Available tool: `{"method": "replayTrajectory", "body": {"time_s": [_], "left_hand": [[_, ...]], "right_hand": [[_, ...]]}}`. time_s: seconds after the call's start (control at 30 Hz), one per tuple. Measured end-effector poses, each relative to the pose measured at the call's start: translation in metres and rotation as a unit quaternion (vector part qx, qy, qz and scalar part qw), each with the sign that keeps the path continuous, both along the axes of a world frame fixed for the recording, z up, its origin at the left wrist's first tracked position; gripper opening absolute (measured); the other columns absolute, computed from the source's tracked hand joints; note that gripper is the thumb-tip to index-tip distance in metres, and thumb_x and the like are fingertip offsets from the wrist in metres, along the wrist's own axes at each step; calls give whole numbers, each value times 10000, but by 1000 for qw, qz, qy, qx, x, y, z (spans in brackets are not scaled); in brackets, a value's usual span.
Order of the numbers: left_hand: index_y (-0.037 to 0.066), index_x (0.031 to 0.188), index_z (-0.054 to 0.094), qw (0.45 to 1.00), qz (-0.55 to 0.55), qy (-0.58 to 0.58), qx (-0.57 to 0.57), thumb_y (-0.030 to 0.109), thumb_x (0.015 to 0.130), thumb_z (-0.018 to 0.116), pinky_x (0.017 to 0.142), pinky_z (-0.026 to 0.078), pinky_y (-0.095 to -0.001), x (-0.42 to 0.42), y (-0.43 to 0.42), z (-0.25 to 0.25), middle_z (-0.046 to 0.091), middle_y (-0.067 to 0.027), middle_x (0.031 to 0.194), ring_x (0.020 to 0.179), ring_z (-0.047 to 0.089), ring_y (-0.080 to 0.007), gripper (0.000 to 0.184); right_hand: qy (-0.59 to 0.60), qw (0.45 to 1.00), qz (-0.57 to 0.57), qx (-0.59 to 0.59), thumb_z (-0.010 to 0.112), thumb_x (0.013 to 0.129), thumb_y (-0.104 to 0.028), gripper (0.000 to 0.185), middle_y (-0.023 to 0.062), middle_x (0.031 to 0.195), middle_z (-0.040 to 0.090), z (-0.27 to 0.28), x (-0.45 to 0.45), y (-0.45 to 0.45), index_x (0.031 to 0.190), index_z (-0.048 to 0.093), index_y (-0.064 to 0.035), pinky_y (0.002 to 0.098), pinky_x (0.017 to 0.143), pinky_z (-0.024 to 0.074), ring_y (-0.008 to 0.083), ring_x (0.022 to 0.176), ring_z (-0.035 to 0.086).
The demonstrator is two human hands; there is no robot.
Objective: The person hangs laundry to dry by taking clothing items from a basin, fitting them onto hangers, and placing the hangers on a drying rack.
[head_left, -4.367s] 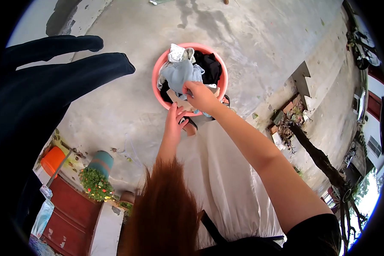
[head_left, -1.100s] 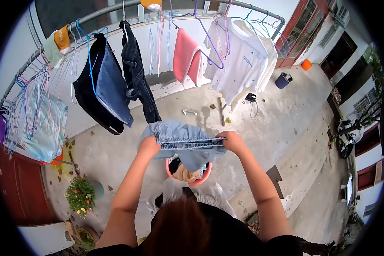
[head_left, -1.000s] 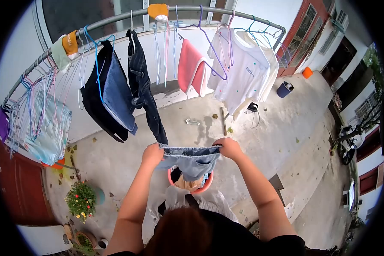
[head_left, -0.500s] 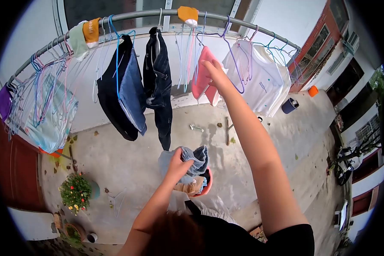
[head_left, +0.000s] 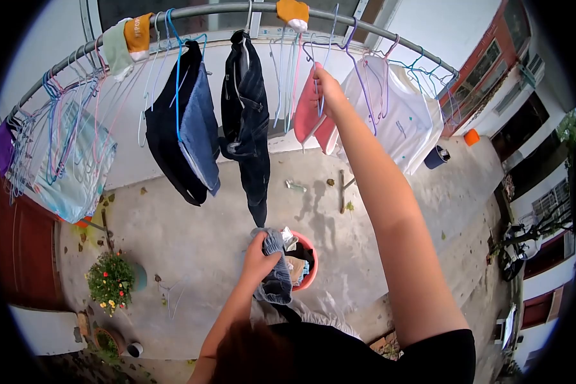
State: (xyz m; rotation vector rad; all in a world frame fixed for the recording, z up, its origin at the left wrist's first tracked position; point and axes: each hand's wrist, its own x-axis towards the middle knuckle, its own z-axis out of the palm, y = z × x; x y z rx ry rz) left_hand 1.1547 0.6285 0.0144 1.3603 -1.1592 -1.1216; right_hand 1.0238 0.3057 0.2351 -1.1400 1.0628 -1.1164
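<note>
My left hand (head_left: 260,264) is closed on a pair of grey-blue jeans (head_left: 277,275) with a gathered waistband, low in front of me. Beside them stands a pink laundry basket (head_left: 311,272) with several crumpled clothes in it. My right hand (head_left: 328,91) reaches up to the rail, its fingers closed about a thin pale-blue hanger (head_left: 330,48). Right by those fingers hangs a pink garment (head_left: 306,114), partly covered by the hand. A purple hanger (head_left: 352,54) hangs just to the right.
A curved metal rail (head_left: 204,9) carries dark trousers (head_left: 246,105), a black-and-blue garment (head_left: 184,128), white shirts (head_left: 397,115) and many hangers. On the concrete floor are a flowering plant (head_left: 110,281), a loose hanger (head_left: 172,297) and a dark bucket (head_left: 436,157).
The pale-blue hanger has shifted right along the rail with my right hand, whose fingers have closed. My left hand has brought the jeans lower and left, uncovering more of the basket.
</note>
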Motion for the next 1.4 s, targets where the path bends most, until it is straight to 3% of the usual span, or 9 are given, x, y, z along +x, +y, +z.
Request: {"method": "replayTrajectory", "body": {"time_s": [0.17, 0.4, 0.47, 0.6, 0.8, 1.0, 1.13, 1.37, 1.4], "left_hand": [[-14, 1061, 514, 999, -14, -31, -14, 95, 668, 642, 812, 460, -364, -5, -4, -7, 596, -188, 968, 903, 590, -315, 428], [-23, 1033, 509, 999, -18, 25, 14, 85, 676, 651, 796, 467, -358, -23, -25, -7, 605, -173, 944, 878, 598, -289, 400], [-13, 995, 514, 998, -25, 62, 1, 69, 698, 657, 742, 482, -328, -35, -35, 1, 626, -122, 877, 806, 613, -217, 339], [-25, 1010, 524, 999, -15, 27, -14, 85, 715, 680, 708, 488, -307, -59, -63, 17, 631, -112, 865, 781, 611, -176, 352], [-21, 868, 537, 999, -24, -7, -26, 148, 756, 683, 652, 458, -285, -82, -107, 25, 618, -85, 790, 707, 562, -140, 251], [-4, 880, 537, 974, -93, -196, -60, 224, 723, 700, 686, 468, -352, -112, -115, 47, 618, -137, 827, 744, 595, -277, 322], [26, 876, 512, 909, -122, -335, -214, 208, 701, 701, 675, 456, -387, -132, -96, 83, 556, -122, 896, 820, 557, -347, 315], [20, 818, 478, 883, -225, -306, -275, 181, 606, 775, 700, 444, -403, -137, -69, 164, 521, -117, 879, 829, 559, -308, 399], [32, 782, 458, 806, -208, -372, -411, 218, 557, 824, 777, 421, -458, -137, -72, 172, 515, -121, 902, 850, 548, -296, 469]], "right_hand": [[-93, 990, 105, 3, 513, 815, -239, 189, 18, 734, 464, 21, -41, 50, 892, 485, -69, 219, 422, 239, 77, 529, 320], [-46, 987, 131, 82, 506, 699, -214, 687, 59, 816, 500, -19, -151, 241, 1322, 409, 58, 197, 395, 176, 51, 487, 266], [-117, 974, 139, 134, 464, 648, -92, 687, 69, 821, 520, -38, -192, 297, 1312, 425, 80, 196, 400, 186, 46, 486, 297], [-205, 950, 170, 160, 507, 635, -129, 729, 70, 812, 509, -80, -256, 396, 1319, 408, 101, 193, 412, 199, 44, 482, 296], [-176, 939, 85, 284, 530, 615, -79, 741, 40, 784, 453, -100, -278, 489, 1307, 390, 145, 189, 437, 233, 51, 524, 330], [-70, 953, 79, 284, 555, 739, -117, 624, -13, 803, 465, -121, -244, 468, 1340, 444, 8, 187, 447, 257, 31, 564, 347], [-77, 958, 94, 259, 571, 789, -144, 569, -43, 787, 469, -128, -218, 435, 1337, 464, -35, 181, 449, 248, 30, 557, 346], [-60, 988, 61, 127, 570, 780, -127, 413, -37, 699, 468, -139, -206, 406, 1190, 597, -83, 214, 432, 287, 42, 501, 366], [-64, 995, 60, 58, 565, 760, -84, 464, -30, 728, 475, -140, -206, 403, 1222, 579, -55, 204, 429, 265, 25, 499, 349]]}}
